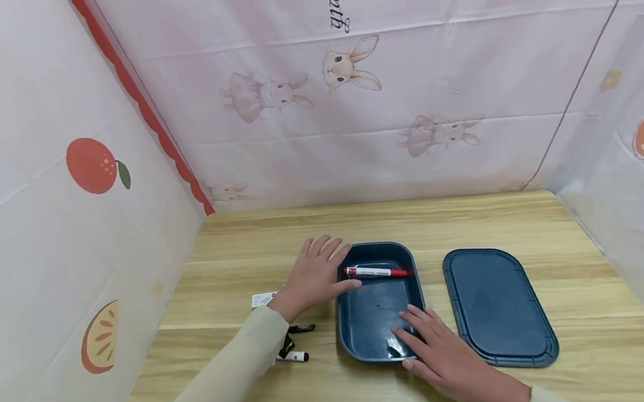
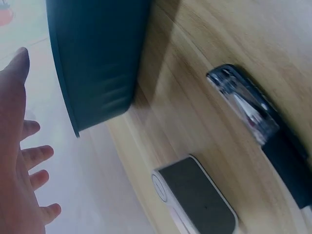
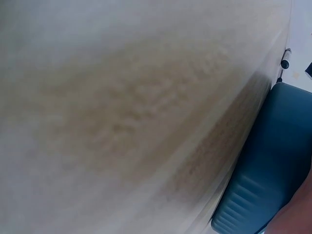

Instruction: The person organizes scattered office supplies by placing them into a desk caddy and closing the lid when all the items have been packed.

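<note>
A dark blue plastic box [image 1: 380, 321] stands uncovered on the table, and a red-and-white marker [image 1: 375, 271] lies crosswise inside near its far end. My left hand [image 1: 314, 276] is at the box's far left rim with fingers spread. In the left wrist view, the same hand [image 2: 19, 161] shows no object between its fingers. My right hand [image 1: 444, 357] lies over the near right corner, its fingers extended above the box's inside and its thumb by the near rim. Whether either hand touches the rim cannot be made out.
Right of the box lies its blue lid [image 1: 501, 307]. Partly behind the left forearm are black-capped markers [image 1: 296, 357] and a small white item [image 1: 263, 299]. A grey-topped block [image 2: 197, 195] and a black object with a clear part [image 2: 248, 109] lie beside the box. Printed cloth walls [image 1: 318, 162] border the table.
</note>
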`<state>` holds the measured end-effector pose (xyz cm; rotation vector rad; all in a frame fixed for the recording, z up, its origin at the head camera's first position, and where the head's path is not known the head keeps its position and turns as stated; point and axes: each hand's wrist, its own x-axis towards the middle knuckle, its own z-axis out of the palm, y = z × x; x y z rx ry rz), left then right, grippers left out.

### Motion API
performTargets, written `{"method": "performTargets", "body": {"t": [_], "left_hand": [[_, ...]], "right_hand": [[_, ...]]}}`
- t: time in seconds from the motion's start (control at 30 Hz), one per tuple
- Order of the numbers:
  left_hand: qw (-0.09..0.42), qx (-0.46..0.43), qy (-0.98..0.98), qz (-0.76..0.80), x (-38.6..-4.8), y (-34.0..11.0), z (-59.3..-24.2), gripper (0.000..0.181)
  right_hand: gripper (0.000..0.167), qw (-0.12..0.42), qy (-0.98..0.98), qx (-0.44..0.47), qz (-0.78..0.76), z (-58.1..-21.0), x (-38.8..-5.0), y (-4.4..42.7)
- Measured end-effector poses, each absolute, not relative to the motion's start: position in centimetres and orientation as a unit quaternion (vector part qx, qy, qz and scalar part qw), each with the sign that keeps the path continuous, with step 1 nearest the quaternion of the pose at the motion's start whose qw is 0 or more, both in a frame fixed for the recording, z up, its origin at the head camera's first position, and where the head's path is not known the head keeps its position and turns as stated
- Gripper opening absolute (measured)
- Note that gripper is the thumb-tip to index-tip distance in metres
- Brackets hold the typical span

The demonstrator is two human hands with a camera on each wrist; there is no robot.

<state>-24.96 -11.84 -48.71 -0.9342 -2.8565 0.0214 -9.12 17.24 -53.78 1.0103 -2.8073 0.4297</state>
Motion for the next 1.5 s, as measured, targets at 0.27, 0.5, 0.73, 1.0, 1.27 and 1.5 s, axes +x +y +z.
{"method": "performTargets", "body": {"t": [0.27, 0.5, 0.73, 1.0, 1.27, 1.5], "left_hand": [[0.066, -0.287, -0.956, -0.012, -24.9, -12.7, -48.5, 0.091], [0.050, -0.271, -0.961, -0.027, -24.8, -14.0, -48.6, 0.096], [0.054, -0.247, -0.967, -0.036, -24.8, -15.8, -48.2, 0.091], [0.049, -0.241, -0.968, -0.056, -24.9, -17.4, -48.1, 0.088], [0.051, -0.218, -0.973, -0.054, -25.0, -20.0, -48.5, 0.086], [0.046, -0.206, -0.975, -0.064, -25.2, -20.9, -48.8, 0.085]], "right_hand": [[0.052, 0.070, -0.928, 0.340, 0.135, -54.1, -9.2, 17.3], [0.051, 0.078, -0.926, 0.343, 0.137, -54.2, -9.2, 17.4], [0.052, 0.071, -0.927, 0.342, 0.138, -53.9, -9.3, 17.4], [0.053, 0.060, -0.929, 0.338, 0.140, -54.0, -9.1, 17.4], [0.052, 0.059, -0.928, 0.343, 0.131, -54.2, -9.2, 17.1], [0.053, 0.055, -0.932, 0.331, 0.139, -54.0, -9.2, 17.4]]}}
